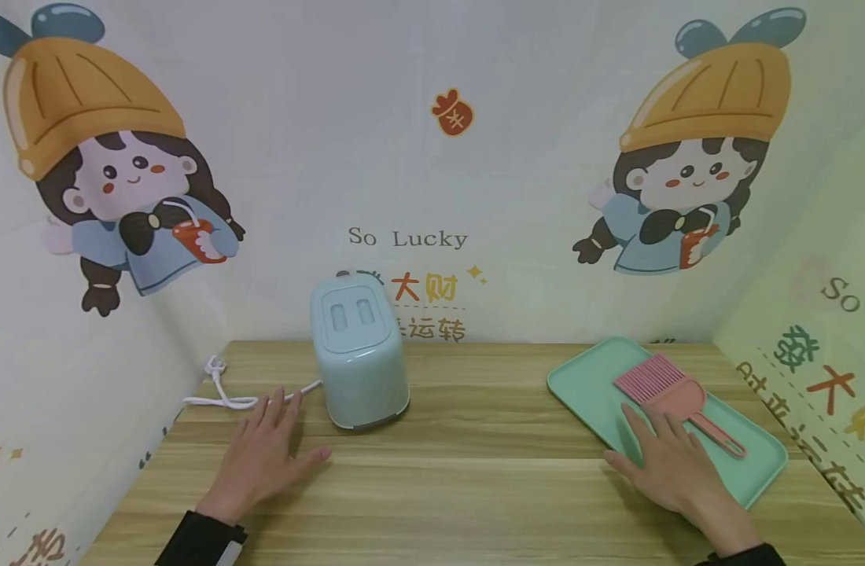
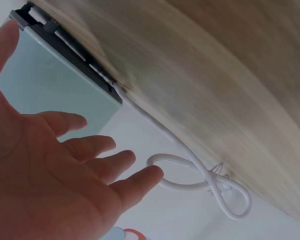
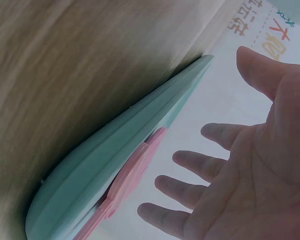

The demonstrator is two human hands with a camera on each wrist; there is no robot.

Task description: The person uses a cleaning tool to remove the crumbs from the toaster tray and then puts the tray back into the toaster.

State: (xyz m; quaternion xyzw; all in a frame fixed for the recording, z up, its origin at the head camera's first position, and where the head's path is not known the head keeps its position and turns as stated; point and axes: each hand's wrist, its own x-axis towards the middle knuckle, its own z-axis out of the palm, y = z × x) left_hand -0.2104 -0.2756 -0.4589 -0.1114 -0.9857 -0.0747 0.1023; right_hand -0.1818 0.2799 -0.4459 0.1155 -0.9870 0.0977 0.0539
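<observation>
A light blue toaster (image 1: 358, 354) with a closed lid over its top stands upright on the table, left of the middle. My left hand (image 1: 266, 452) is spread in front of it on the left, holding nothing, near the white power cord (image 2: 182, 145). On the right lies a mint green tray (image 1: 581, 377) with a pink brush (image 1: 676, 397) on it, bristles toward the back left, handle toward the front right. Above the tray's near edge is my right hand (image 1: 676, 472), fingers apart and with nothing in its grasp. In the right wrist view the brush (image 3: 132, 175) lies beyond the fingers.
The wooden table (image 1: 475, 487) meets a cloth backdrop (image 1: 531, 196) with printed cartoon figures at the back and sides. The cord's looped, tied bundle and plug (image 1: 215, 366) lie at the table's back left edge.
</observation>
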